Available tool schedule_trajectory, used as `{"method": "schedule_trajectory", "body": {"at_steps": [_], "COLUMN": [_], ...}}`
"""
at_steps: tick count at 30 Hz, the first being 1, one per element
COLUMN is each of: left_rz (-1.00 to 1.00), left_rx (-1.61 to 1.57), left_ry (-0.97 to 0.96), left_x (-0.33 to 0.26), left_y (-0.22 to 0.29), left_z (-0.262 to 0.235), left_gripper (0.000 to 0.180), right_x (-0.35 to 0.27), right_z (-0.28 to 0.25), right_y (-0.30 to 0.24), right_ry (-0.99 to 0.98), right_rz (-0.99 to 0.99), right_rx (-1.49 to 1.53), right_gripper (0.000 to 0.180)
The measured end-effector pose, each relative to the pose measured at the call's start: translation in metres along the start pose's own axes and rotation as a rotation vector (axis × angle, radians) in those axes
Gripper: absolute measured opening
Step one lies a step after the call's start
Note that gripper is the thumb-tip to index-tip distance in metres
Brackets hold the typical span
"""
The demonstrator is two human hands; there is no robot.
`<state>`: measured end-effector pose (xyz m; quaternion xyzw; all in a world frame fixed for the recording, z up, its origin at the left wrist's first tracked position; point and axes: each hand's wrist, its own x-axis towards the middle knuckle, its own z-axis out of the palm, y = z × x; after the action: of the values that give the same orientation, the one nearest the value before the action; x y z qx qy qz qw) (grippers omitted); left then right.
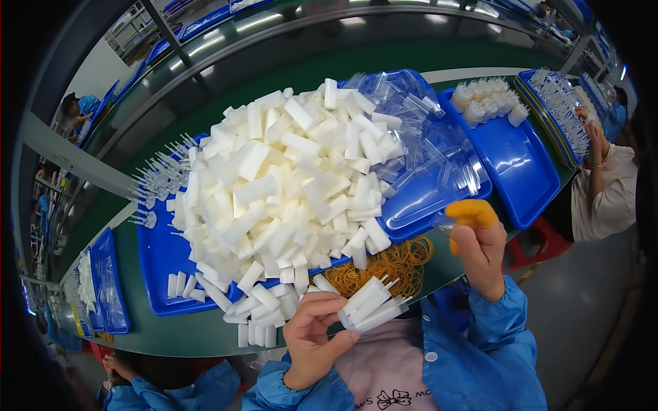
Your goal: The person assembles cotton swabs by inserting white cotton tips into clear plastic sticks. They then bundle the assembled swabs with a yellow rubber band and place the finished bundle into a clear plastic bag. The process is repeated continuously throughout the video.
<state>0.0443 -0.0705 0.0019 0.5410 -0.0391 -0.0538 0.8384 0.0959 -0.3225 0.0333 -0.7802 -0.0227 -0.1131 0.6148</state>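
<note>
My left hand is closed in a pinch around a few clear plastic sleeves with white blocks in them; thin prongs stick out of their far ends. My right hand, with yellow finger covers, is raised further right, its fingers closed on a small clear plastic piece that is partly hidden. Between the hands, on the bench, lies a heap of tan rubber bands. Beyond the left hand rises a large pile of white foam-like blocks, spilling over the edge of a blue tray.
Clear plastic sleeves fill another blue tray. Bundled white pieces sit in a blue tray at the right. Thin-stemmed clear parts stand at the left. A co-worker sits at the right, another at the lower left.
</note>
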Motion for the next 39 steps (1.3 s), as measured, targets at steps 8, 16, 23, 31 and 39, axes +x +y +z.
{"method": "schedule_trajectory", "body": {"at_steps": [8, 16, 23, 31, 39], "left_rz": [0.173, 0.167, 0.222, 0.328, 0.345], "left_rx": [0.297, 0.254, 0.331, 0.529, 0.654], "left_ry": [-0.035, -0.036, -0.046, -0.029, -0.034], "left_x": [-0.001, 0.000, 0.002, 0.002, 0.001], "left_y": [0.004, 0.003, 0.004, 0.005, 0.009], "left_z": [-0.001, 0.001, 0.001, 0.003, 0.007], "left_gripper": [0.043, 0.044, 0.045, 0.044, 0.047], "right_x": [-0.012, -0.011, -0.013, -0.015, -0.019], "right_z": [0.008, 0.014, 0.018, 0.021, 0.025], "right_y": [-0.004, -0.007, -0.010, -0.007, -0.006], "right_ry": [-0.209, -0.263, -0.255, -0.212, -0.222], "right_rz": [0.055, 0.048, 0.075, 0.121, 0.100], "right_rx": [0.482, 0.529, 0.506, 0.516, 0.493], "right_gripper": [0.030, 0.025, 0.028, 0.041, 0.038]}}
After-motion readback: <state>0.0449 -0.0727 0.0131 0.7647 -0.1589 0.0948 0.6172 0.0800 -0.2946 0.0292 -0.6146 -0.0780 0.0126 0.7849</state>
